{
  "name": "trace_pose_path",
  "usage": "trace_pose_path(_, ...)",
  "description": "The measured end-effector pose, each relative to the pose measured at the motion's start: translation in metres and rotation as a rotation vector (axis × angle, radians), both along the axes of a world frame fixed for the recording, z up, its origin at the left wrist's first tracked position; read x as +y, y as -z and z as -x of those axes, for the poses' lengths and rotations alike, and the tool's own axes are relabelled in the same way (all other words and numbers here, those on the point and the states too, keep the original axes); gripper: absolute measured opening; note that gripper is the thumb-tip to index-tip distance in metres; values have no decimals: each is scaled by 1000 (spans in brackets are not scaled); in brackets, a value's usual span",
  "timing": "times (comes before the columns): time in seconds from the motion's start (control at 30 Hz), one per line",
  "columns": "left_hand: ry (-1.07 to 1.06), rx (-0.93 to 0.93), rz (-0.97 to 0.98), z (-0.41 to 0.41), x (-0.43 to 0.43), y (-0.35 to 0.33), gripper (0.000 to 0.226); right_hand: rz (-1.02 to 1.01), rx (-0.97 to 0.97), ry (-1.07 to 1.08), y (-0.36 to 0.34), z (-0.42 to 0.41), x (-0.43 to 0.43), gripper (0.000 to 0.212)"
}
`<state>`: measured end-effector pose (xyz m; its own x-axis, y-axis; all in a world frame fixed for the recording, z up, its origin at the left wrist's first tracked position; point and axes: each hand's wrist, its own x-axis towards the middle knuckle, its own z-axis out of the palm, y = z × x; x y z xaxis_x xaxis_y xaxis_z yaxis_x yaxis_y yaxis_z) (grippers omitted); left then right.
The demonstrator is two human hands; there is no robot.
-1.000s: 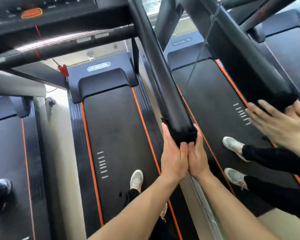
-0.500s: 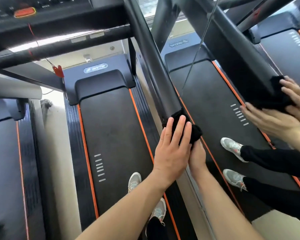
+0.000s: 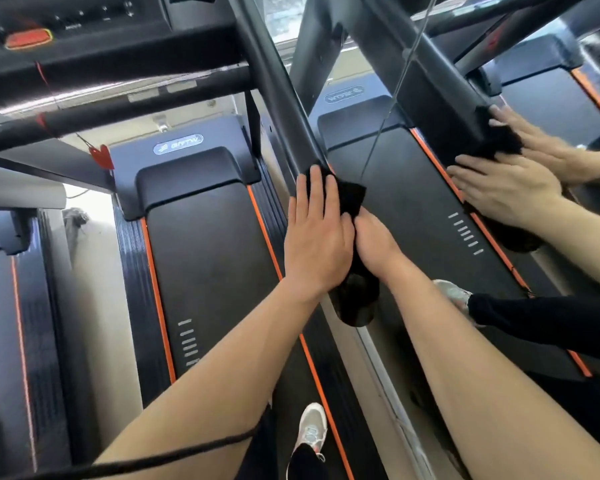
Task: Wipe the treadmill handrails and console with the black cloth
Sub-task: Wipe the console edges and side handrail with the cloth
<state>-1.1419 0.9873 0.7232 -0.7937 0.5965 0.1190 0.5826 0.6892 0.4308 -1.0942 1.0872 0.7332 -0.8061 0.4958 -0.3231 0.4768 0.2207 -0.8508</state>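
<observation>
A black handrail runs from the top centre down to its rounded end near the middle. The black cloth is wrapped over the rail just above both hands. My left hand lies flat over the rail's left side with its fingers pressing the cloth. My right hand grips the rail from the right, its fingers tucked under the cloth's edge. The console with an orange-red button is at the top left.
A mirror on the right repeats the rail, the cloth and both hands. Below lies the treadmill belt with orange edge strips. A red safety clip hangs from the console on a cord. My shoe stands on the belt.
Both hands and the cloth have slid up the handrail away from its end, which now shows bare below them. My left hand went from gripping the end to lying flat on the cloth.
</observation>
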Motion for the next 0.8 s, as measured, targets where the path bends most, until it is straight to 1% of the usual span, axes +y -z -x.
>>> trace_pose_path(0.07, -5, -97, -62, -40, -20, 16, 65, -105, 77, -30, 4, -39, -14, 48)
trace_pose_path(0.1, -5, -191, -142, -62, -30, 23, 65, -143, 116, -21, 9, -60, -23, 51)
trace_pose_path(0.13, -35, -320, -263, -81, -36, 27, 66, -159, 141, -1, 17, -77, -31, 56)
trace_pose_path(0.2, -132, -535, -498, -113, -42, 32, 73, -181, 185, 53, 38, -102, -48, 69)
trace_pose_path(0.27, -198, -644, -615, -129, -40, 37, 73, -202, 219, 113, 58, -115, -60, 78)
trace_pose_path(0.33, -177, -664, -616, -125, -45, 45, 70, -293, 222, 128, 67, -118, -66, 83)
trace_pose_path(0.4, -82, -608, -556, -112, -56, 58, 70, -478, 203, 85, 69, -120, -68, 85)
trace_pose_path(0.5, 62, -503, -490, -84, -66, 71, 75, -870, 272, -13, 71, -116, -63, 76)
trace_pose_path(0.57, 78, -523, -511, -63, -63, 75, 70, -1030, 279, -61, 65, -107, -61, 68)
trace_pose_path(0.7, 76, -630, -606, -36, -51, 77, 62, -1177, 56, -30, 34, -82, -76, 60)
trace_pose_path(0.77, 3, -694, -666, -21, -35, 69, 57, -1151, -55, -56, 13, -54, -78, 60)
trace_pose_path(0.8, -61, -738, -681, -7, -25, 60, 56, -1108, -98, -64, 4, -36, -74, 62)
